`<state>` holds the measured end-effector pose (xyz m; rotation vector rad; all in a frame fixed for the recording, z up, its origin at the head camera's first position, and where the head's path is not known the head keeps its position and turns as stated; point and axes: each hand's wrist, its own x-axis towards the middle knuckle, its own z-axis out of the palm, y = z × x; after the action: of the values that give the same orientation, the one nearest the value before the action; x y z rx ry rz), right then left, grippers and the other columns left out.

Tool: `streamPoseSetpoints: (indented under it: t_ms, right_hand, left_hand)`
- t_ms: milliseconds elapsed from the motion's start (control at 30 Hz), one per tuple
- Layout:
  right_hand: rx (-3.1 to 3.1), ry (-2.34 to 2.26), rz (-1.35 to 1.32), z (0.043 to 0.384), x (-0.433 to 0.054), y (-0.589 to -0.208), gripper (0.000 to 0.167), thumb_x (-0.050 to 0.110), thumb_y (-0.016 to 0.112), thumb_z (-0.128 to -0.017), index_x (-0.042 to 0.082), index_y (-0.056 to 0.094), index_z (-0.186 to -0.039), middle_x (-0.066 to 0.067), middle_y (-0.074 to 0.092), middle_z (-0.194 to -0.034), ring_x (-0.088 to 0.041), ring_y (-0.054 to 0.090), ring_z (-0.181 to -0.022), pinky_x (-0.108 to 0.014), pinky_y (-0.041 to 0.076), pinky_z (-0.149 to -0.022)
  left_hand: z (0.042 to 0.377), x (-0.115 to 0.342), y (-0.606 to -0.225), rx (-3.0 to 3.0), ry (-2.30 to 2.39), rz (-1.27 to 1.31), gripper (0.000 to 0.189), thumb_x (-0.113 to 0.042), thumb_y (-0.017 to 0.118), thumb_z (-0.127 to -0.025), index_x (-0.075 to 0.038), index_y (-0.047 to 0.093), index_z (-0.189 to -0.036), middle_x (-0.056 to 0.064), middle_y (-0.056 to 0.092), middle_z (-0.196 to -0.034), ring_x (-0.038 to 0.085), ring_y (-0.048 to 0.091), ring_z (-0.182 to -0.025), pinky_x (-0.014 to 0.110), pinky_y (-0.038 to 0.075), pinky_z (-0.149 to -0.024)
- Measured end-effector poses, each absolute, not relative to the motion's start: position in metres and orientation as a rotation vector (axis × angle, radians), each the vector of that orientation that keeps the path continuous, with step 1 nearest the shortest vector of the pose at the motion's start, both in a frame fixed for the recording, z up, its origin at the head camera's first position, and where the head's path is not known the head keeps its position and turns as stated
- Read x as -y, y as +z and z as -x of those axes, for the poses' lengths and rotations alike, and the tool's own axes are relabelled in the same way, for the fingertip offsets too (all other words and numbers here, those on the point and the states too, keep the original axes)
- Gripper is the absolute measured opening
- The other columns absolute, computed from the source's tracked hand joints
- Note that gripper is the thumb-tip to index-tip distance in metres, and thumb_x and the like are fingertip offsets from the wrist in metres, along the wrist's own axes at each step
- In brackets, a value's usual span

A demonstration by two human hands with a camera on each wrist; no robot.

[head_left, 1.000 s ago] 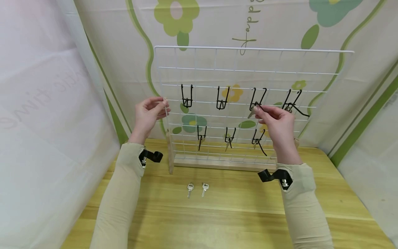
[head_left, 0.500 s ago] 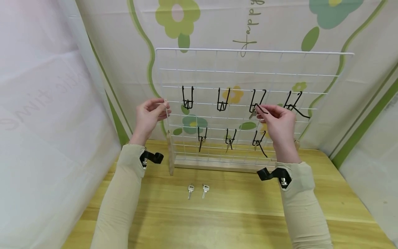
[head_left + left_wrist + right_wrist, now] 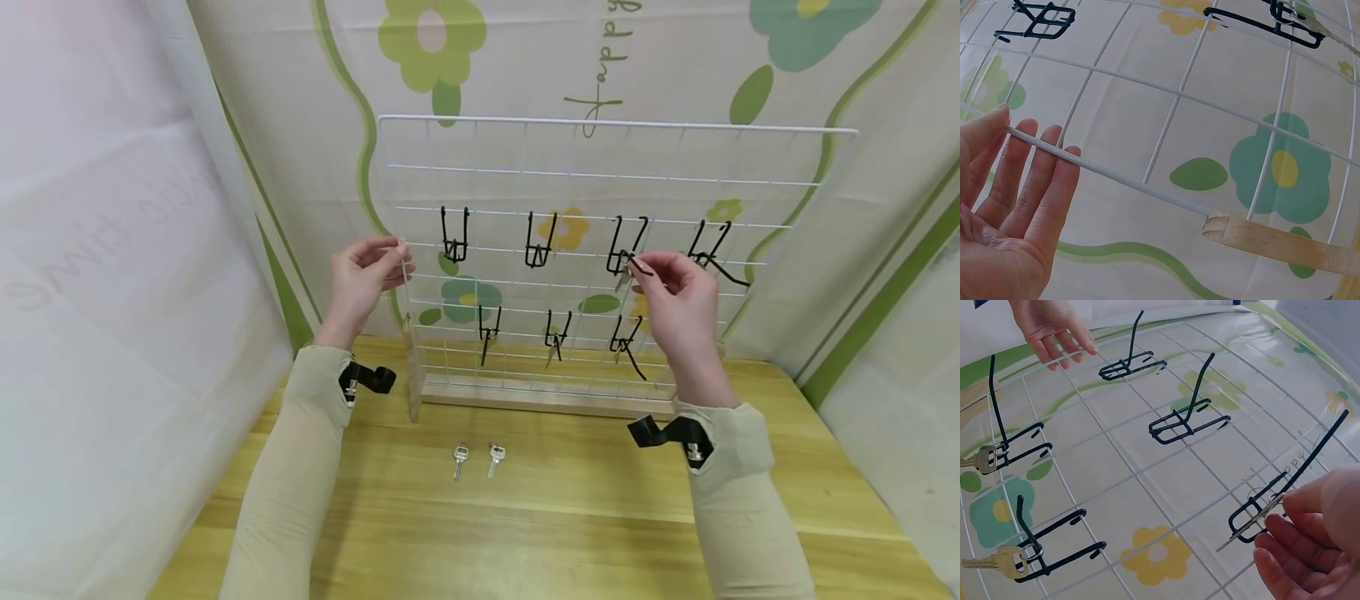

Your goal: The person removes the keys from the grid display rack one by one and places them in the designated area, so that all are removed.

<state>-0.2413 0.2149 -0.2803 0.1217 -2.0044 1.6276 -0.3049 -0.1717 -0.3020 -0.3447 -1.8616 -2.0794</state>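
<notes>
A white wire grid panel [image 3: 510, 275] stands upright in a wooden base, with black hooks on it in two rows. My left hand [image 3: 363, 279] holds the panel's left side wire, thumb in front and fingers behind. At the third upper hook [image 3: 626, 250], my right hand [image 3: 682, 300] pinches a key [image 3: 1250, 522] near its ring end. That key lies against the hook in the right wrist view; fingertips partly cover its ring. Keys hang on the lower hooks, such as one brass-toned key [image 3: 1007, 562]. Two silver keys, a left one [image 3: 461, 460] and a right one [image 3: 497, 458], lie on the table.
The wooden base bar [image 3: 540, 400] rests on the wood-grain table [image 3: 525, 533]. A flowered cloth [image 3: 300, 133] hangs behind the panel, and pale cloth walls flank both sides. The rightmost upper hook [image 3: 720, 258] sits just beyond my right fingers.
My right hand has shifted slightly right at the third upper hook, and the key there has moved a little with it. My left hand keeps its hold on the panel's side.
</notes>
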Motion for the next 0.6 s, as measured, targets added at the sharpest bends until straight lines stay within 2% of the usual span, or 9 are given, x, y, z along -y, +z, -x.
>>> streamPoseSetpoints:
  t_ms: [133,267,433,600]
  right_hand:
    - [1.997,1.640,-0.148,0.236,-0.219,-0.281,0.016,0.017,0.072,-0.098,0.003,0.072,-0.106,-0.007,0.068,-0.099,-0.017,0.065,-0.086,-0.016,0.054,-0.073]
    - [1.923,1.693,-0.209,0.230,-0.222,-0.282,0.007,0.008,0.071,-0.097,0.003,0.072,-0.103,-0.008,0.068,-0.097,-0.016,0.065,-0.085,-0.016,0.053,-0.072]
    - [1.821,1.744,-0.304,0.223,-0.225,-0.282,0.010,0.003,0.071,-0.096,-0.003,0.071,-0.104,-0.011,0.069,-0.099,-0.020,0.065,-0.087,-0.018,0.055,-0.078]
    - [1.734,1.784,-0.372,0.216,-0.227,-0.278,0.011,0.001,0.071,-0.095,-0.007,0.070,-0.103,-0.013,0.071,-0.100,-0.023,0.066,-0.087,-0.020,0.057,-0.080]
  left_hand:
    - [0.305,0.172,-0.302,1.860,-2.084,0.348,0.022,-0.017,0.077,-0.094,-0.004,0.072,-0.111,0.015,0.074,-0.100,0.024,0.075,-0.084,0.037,0.062,-0.078]
    - [0.305,0.172,-0.303,1.881,-2.062,0.347,0.023,-0.020,0.077,-0.095,-0.005,0.072,-0.112,0.014,0.074,-0.101,0.023,0.075,-0.085,0.038,0.062,-0.079]
    - [0.305,0.171,-0.302,1.882,-2.063,0.342,0.024,-0.020,0.076,-0.095,-0.004,0.072,-0.112,0.013,0.074,-0.101,0.023,0.075,-0.085,0.036,0.062,-0.079]
    - [0.306,0.172,-0.302,1.868,-2.086,0.334,0.022,-0.018,0.076,-0.095,-0.004,0.072,-0.112,0.014,0.074,-0.100,0.023,0.075,-0.085,0.035,0.062,-0.078]
